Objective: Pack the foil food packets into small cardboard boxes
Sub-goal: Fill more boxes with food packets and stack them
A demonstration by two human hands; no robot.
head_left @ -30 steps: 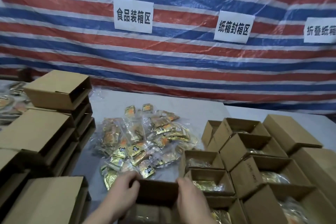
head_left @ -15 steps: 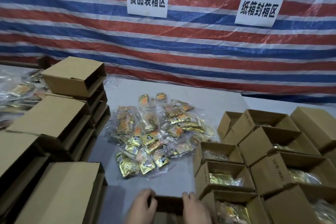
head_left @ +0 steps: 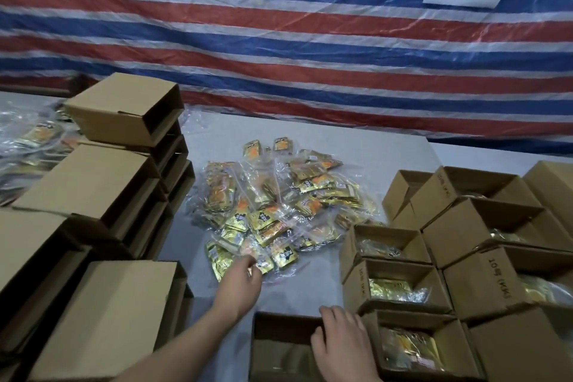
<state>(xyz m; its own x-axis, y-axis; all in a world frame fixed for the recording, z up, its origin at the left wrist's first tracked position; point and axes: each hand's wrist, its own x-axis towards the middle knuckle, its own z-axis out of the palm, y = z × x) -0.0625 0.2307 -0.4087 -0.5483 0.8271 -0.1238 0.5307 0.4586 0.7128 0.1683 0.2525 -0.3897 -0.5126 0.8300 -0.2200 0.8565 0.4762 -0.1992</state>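
Head view, sole frame. Left hand (head_left: 240, 284) reaches forward to the near edge of the heap of foil packets (head_left: 279, 205) on the grey table (head_left: 356, 146); its fingertips meet the nearest clear-wrapped gold packet (head_left: 245, 253), and they appear to close on that wrapper, although motion blur prevents a firm reading of whether the pinch is complete. Right hand (head_left: 341, 338) rests on the far right corner of the open box (head_left: 279, 347) at the bottom edge of the frame, fingers curled over the rim (a steadying hold, by judgement).

The heap lies ahead of the left hand and slightly to its right, spreading away from the person; the packet at the fingertips lies with its long axis roughly crosswise to the reaching forearm. The left hand is clearly the nearer hand to the heap, while the right hand stays well apart from it.

The deciding relation for the coming move: the open box sits behind and to the right of the left hand, just beside the forearm, so a packet once gripped would travel back toward the person and rightward into the box.

Filled boxes (head_left: 400, 285) stand to the right, touching one another; flat-sided empty cartons (head_left: 102, 189) are stacked to the left.
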